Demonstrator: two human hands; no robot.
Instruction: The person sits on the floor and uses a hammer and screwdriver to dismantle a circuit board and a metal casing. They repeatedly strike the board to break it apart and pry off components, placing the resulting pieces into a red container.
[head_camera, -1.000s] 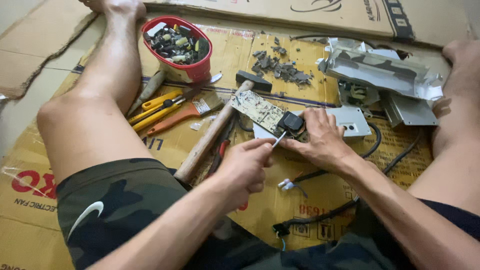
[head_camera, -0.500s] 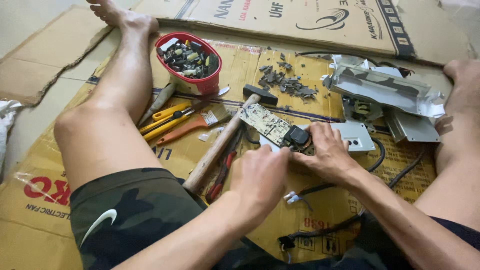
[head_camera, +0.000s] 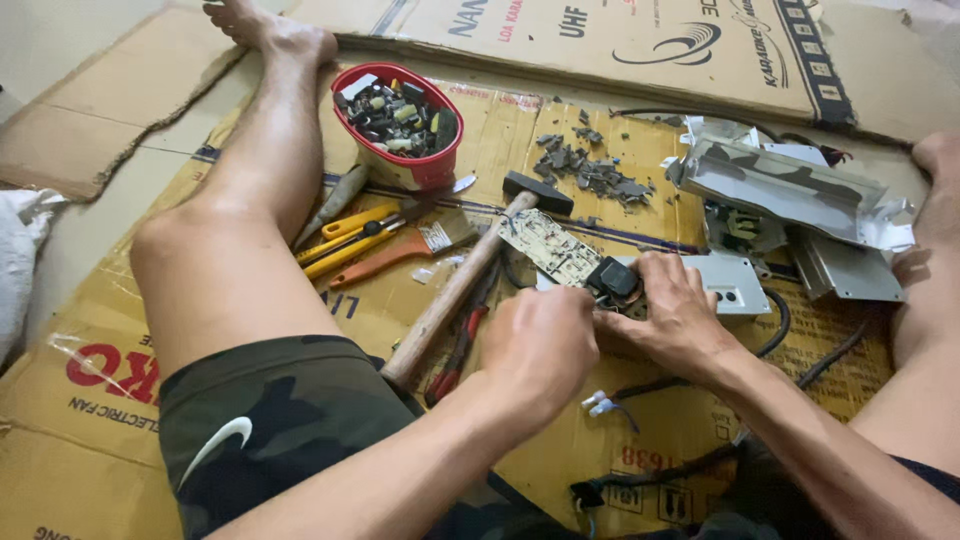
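Lying at centre of the flattened cardboard on the floor: a pale circuit board, thin, flat, rigid, dotted with solder points, one corner carrying a chunky black component. Probably light and stiff, yet brittle if bent; sharp underneath from clipped leads, so best gripped along the bare edges, never by the mounted parts.

Left hand, at 6 o'clock from the board, curled into a loose fist; whatever sits inside cannot be told, fingers hidden from view. Right hand, at 4 o'clock, fingers bent and pressed on the board's end beside the black component, pinning it against a grey plastic casing.

At 9 o'clock of the board, touching it: a hammer, smooth wooden handle, dark steel head, clearly the heavy item here. Further toward 9: yellow-handled pliers and an orange-handled tool, grips likely rubbery. At 11 o'clock: a glossy red plastic bowl, full of small salvaged parts. At 12: a scatter of grey fragments, jagged. At 2 to 3 o'clock: bent sheet-metal housing, shiny, thin, edges probably cutting. At 5 o'clock: black cable, limp and flexible.
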